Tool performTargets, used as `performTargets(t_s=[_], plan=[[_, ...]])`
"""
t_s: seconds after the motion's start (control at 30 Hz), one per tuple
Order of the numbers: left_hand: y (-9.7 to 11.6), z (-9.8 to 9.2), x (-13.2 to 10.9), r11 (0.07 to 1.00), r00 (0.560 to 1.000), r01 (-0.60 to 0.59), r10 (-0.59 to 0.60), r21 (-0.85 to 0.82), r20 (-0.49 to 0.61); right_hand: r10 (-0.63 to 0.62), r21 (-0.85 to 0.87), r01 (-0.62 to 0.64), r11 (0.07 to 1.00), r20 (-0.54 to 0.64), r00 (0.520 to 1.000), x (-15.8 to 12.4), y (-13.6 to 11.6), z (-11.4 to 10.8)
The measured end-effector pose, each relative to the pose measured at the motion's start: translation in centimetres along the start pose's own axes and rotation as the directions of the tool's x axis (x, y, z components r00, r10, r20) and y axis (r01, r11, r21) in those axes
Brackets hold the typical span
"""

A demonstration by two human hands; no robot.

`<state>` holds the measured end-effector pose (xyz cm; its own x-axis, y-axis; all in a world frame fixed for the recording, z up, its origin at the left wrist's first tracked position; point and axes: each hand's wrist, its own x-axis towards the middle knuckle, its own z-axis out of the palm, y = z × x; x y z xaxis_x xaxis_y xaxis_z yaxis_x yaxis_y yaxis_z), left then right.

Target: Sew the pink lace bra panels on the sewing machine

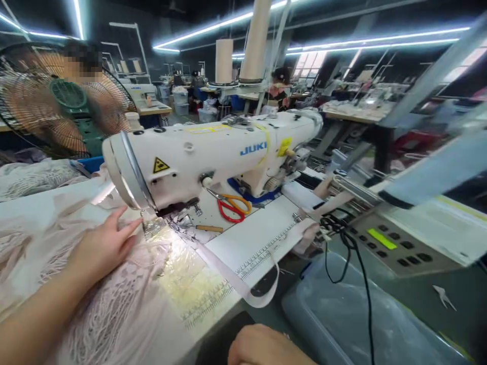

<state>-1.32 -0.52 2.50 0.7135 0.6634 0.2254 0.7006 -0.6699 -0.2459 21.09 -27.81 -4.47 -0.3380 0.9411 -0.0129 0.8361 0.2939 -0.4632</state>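
Observation:
My left hand (101, 248) lies on pale pink lace fabric (114, 309), left of the needle area of a white JUKI sewing machine (213, 152). Its fingers are stretched out and spread, the tips close to the machine's lit presser foot area. A narrow pale pink band (243, 284) runs from the needle area, loops over the table's front edge and reaches back up to the right. At the bottom edge, my right hand (268, 347) is partly cut off, below the table edge; its fingers are hidden, so any grip cannot be seen.
Scissors (232, 208) with red and orange handles and a wooden-handled tool (209, 228) lie by the machine. A control panel (391, 243) with dangling black cables and a clear plastic bin (342, 309) are on the right. A fan (68, 96) stands behind; a person (279, 88) sits farther back.

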Motion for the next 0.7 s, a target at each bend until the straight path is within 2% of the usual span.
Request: performTargets(t_s=[0.1, 0.17, 0.23, 0.3, 0.33, 0.43, 0.5, 0.57, 0.7], plan=[[1.0, -2.2, -2.0, 0.994, 0.997, -0.075, 0.074, -0.079, -0.011, 0.036, -0.075, -0.037, 0.996, -0.021, 0.999, -2.3, 0.6, 2.2], [1.8, -2.8, -4.1, 0.982, 0.992, -0.124, 0.125, -0.142, 0.001, 0.039, -0.084, -0.041, 0.996, -0.028, 0.999, -3.4, 0.9, 2.7], [2.3, -2.4, -6.3, 0.963, 0.978, -0.2, 0.206, -0.178, 0.013, 0.04, -0.092, -0.043, 0.995, -0.033, 0.999, -4.0, 1.1, 2.7], [2.4, -1.1, -8.0, 0.93, 0.942, -0.33, 0.336, -0.161, 0.007, 0.047, -0.101, -0.05, 0.994, -0.034, 0.998, -4.3, 1.1, 2.5], [2.4, -0.4, -8.7, 0.927, 0.936, -0.35, 0.352, -0.134, -0.007, 0.052, -0.103, -0.055, 0.993, -0.033, 0.998, -4.4, 1.0, 2.2], [2.8, 1.4, -10.1, 0.958, 0.961, -0.277, 0.276, -0.071, -0.026, 0.091, -0.097, -0.095, 0.991, -0.043, 0.995, -4.8, 0.7, 1.1], [3.9, 1.9, -10.5, 0.979, 0.98, -0.195, 0.192, -0.065, -0.052, 0.129, -0.083, -0.133, 0.988, -0.049, 0.99, -5.2, 0.4, 0.3], [5.7, 1.9, -10.6, 0.986, 0.986, -0.149, 0.143, -0.079, -0.083, 0.162, -0.07, -0.166, 0.984, -0.048, 0.986, -5.4, 0.1, -0.5], [8.4, 1.1, -10.1, 0.98, 0.984, -0.158, 0.147, -0.118, -0.095, 0.17, -0.043, -0.172, 0.984, -0.039, 0.985, -5.2, -0.6, -0.7]])
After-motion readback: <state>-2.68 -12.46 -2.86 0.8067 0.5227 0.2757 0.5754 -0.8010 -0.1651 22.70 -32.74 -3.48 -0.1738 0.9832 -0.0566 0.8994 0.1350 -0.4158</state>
